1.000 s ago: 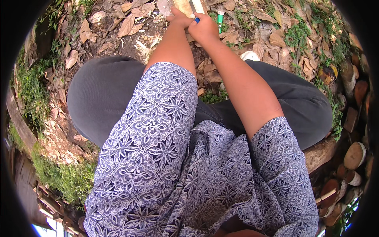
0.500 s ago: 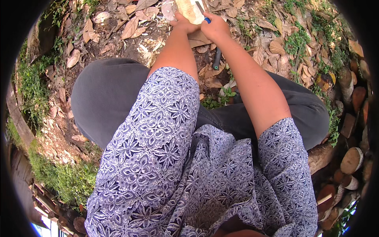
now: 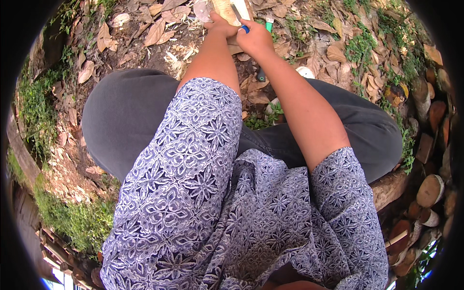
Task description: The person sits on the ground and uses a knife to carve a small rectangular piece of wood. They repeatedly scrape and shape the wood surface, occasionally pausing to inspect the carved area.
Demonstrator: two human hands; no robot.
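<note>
At the top edge lies a pale piece of wood [image 3: 223, 7], partly cut off by the picture's rim. My left hand [image 3: 222, 25] is against its near side, thumb up along the left edge; some fingers are hidden. In my right hand [image 3: 256, 39] is a carving tool with a blue handle [image 3: 245, 29], fingers wrapped round it. Its narrow metal blade [image 3: 236, 11] points up and left over the wood. My two hands are close together, the left beside the tool's handle.
A green-handled thing [image 3: 269, 23] lies right of the wood. Below my right wrist shows a dark handle [image 3: 261, 75]; a white round thing [image 3: 305, 72] is by my right knee. Wood shavings [image 3: 175, 60] and dry leaves [image 3: 155, 33] cover the ground. Stacked logs [image 3: 429, 193] stand at right.
My right hand and the carving tool have shifted slightly left and down relative to the wood. The green-handled thing and the white round thing now show beside my right arm.
</note>
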